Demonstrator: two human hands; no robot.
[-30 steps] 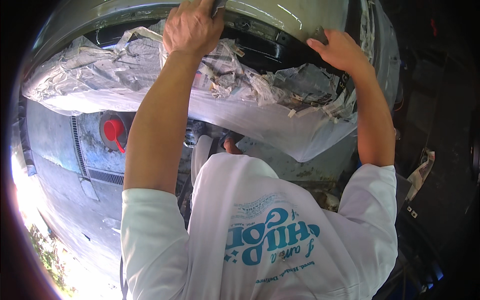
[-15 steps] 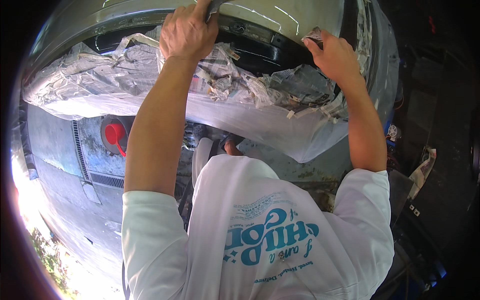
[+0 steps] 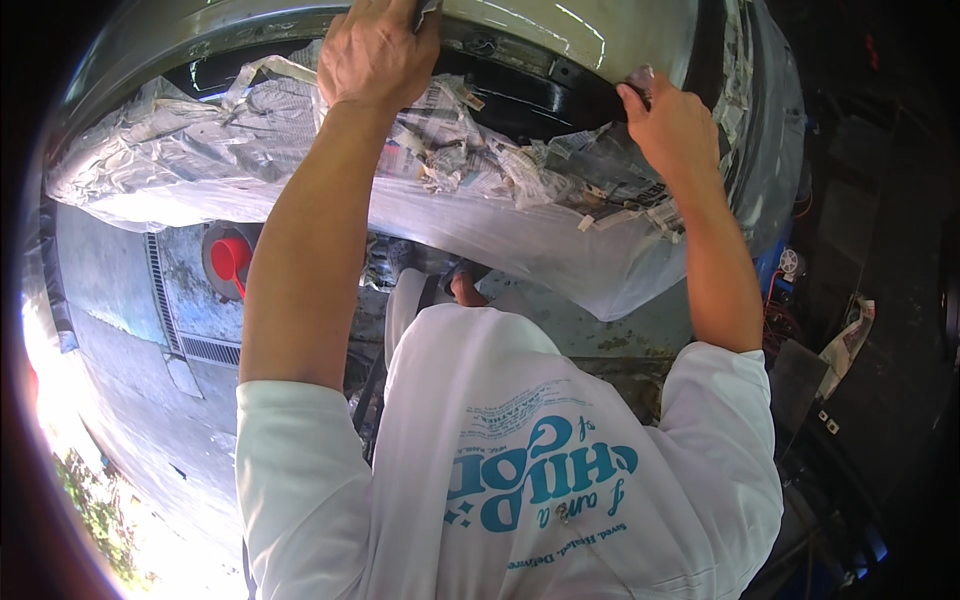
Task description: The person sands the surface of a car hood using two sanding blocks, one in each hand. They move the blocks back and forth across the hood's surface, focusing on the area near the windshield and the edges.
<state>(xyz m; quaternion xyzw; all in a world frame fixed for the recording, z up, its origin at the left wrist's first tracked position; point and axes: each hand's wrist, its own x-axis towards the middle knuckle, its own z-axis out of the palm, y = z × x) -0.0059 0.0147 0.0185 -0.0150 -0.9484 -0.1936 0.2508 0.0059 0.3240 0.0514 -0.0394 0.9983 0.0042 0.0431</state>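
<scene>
My left hand is closed at the top, fingers bent over a thin dark grey piece whose edge shows by the thumb. It rests at the lower rim of a glossy beige car panel; its fingertips are cut off by the picture's edge. My right hand pinches a small crumpled scrap at the panel's lower right corner. Below the panel runs a black recess. Crumpled newspaper is taped along its underside, above a clear plastic sheet.
A red dipper sits on the grey floor at left, near a drain grate. My foot shows under the plastic. On the right, a newspaper strip lies in a dark area.
My right hand has moved slightly down along the panel's edge with the scrap. The left hand stays near the same place at the rim, shifted slightly.
</scene>
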